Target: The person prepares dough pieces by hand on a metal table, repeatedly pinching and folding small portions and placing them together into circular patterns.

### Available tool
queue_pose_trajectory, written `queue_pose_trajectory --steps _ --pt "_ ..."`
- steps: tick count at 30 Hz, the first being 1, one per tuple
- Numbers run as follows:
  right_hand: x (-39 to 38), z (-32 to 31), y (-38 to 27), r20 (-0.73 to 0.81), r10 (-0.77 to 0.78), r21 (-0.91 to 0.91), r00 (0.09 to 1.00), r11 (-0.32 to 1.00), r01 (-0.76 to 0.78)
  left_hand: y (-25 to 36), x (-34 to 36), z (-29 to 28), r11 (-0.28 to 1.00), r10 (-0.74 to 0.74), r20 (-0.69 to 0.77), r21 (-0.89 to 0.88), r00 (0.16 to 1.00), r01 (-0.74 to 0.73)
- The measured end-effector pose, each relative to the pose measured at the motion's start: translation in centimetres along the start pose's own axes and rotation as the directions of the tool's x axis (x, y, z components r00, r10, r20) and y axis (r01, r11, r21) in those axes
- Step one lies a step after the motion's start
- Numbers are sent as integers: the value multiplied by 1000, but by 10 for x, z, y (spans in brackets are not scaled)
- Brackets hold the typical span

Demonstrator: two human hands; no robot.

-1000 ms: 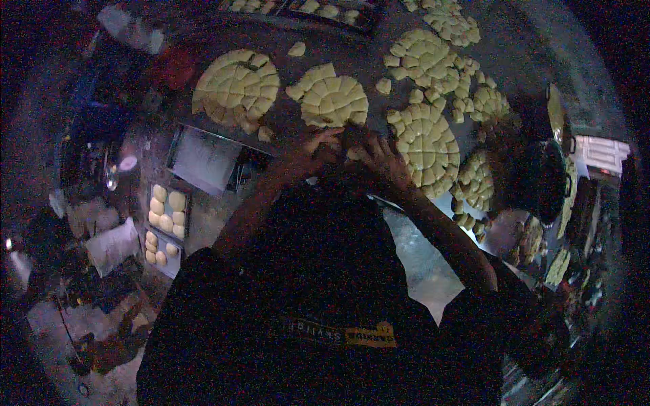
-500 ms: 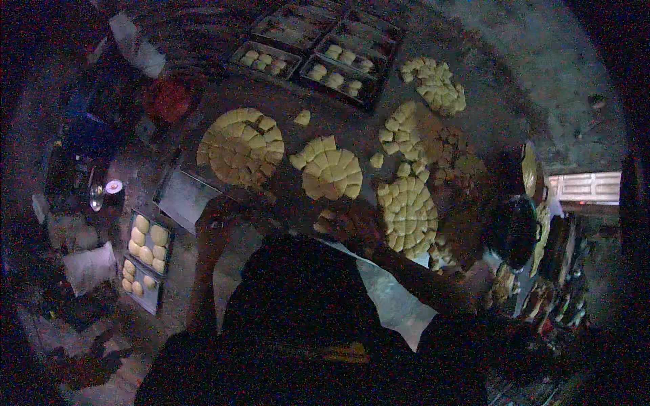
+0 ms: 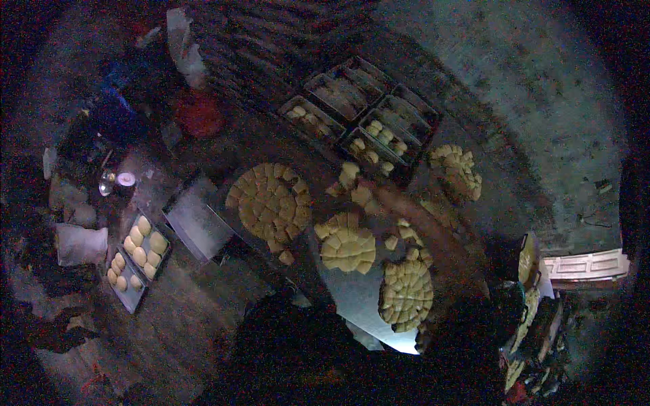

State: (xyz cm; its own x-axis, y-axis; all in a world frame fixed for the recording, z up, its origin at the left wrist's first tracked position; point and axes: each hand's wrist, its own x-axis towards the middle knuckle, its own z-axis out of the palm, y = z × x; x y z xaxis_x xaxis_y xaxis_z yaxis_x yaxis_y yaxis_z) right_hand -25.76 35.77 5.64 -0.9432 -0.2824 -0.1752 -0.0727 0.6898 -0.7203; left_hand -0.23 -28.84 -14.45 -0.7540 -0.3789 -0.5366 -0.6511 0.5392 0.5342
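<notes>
My right forearm (image 3: 426, 213) reaches from the lower right across the table toward the trays. At its end my right hand (image 3: 365, 195) is dark and blurred, and its fingers cannot be made out. Right beside it is a pale dough piece (image 3: 349, 174); whether the hand grips it is unclear. Below the arm lie a round of cut dough (image 3: 347, 243) and a longer slab of cut dough (image 3: 406, 294). To the left is a larger dough round (image 3: 269, 203) divided into pieces. My left hand does not show.
Beyond the hand stand joined metal pans (image 3: 365, 101), some holding dough balls. More cut dough (image 3: 457, 172) lies at the far right. On the left are a bare metal tray (image 3: 200, 216) and two trays of dough balls (image 3: 145, 247). A red container (image 3: 198, 114) sits behind.
My right hand has gone from close to my body out toward the pans. My left hand and forearm have left sight. The whole view has shifted and turned, so the table appears lower.
</notes>
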Motion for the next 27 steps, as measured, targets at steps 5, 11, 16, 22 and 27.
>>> queue_pose_trajectory --steps 5,11,16,22,27 --pt "218 -76 41 156 158 -182 975 975 -129 -7 -32 2 991 -125 -13 -49 992 124" --pt "338 -104 178 -204 -130 -108 970 988 109 2 -15 23 986 -143 57 -79 988 148" --pt "359 -59 142 -155 -170 -391 973 915 97 -10 -40 8 966 -241 17 -92 970 242" --pt "330 -80 166 -118 -237 -562 964 816 132 -7 -36 11 964 -247 39 -88 968 250" --pt "292 -104 203 -121 -532 -795 838 558 239 2 -12 21 977 -185 95 -89 978 194"
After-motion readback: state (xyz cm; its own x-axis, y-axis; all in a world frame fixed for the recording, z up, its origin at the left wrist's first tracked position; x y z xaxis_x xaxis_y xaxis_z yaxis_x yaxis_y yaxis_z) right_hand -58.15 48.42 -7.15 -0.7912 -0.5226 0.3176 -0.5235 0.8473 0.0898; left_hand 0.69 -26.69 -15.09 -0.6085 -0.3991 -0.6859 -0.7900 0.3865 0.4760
